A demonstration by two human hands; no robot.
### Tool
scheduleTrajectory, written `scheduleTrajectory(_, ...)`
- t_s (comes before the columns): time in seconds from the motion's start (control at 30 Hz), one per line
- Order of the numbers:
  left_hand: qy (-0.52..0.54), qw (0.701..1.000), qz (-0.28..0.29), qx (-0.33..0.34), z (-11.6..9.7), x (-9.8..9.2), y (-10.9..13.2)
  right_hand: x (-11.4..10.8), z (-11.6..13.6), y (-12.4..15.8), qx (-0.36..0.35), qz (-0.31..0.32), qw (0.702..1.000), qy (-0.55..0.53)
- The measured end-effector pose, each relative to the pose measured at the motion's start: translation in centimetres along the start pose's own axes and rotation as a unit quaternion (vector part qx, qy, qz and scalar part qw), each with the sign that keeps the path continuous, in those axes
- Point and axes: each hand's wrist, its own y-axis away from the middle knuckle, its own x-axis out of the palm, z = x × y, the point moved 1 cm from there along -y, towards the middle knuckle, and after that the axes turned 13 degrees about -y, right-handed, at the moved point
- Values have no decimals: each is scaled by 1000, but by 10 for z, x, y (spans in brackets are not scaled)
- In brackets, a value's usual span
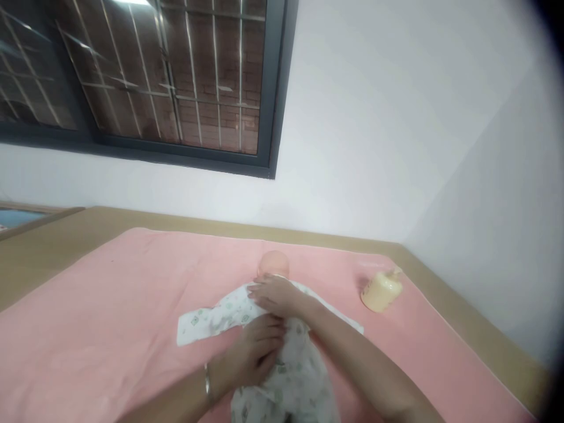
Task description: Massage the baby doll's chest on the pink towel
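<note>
A doll lies on its back on the pink mat (176, 282), its bare round head (274, 262) toward the wall. It wears a white romper (299, 376) with a small green print, and both sleeves spread out to the sides. My left hand (259, 346), a silver bracelet at its wrist, has its fingers curled on the cloth at the doll's middle. Above it, my right hand (277, 296) rests across the upper chest just below the head, fingers stretched out over the cloth. The hands partly hide the romper's front.
A cream-coloured bottle (382, 291) lies tipped on the mat to the right. The mat covers a tan surface (352, 236) that meets a white wall (361, 117). A dark-framed window (269, 94) with bars is at upper left.
</note>
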Motion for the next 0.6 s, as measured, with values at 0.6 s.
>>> scheduleTrajectory(0.6, -127, 990, -39, 38, 1, 8, 18, 2, -12, -12, 18, 21, 1000, 15)
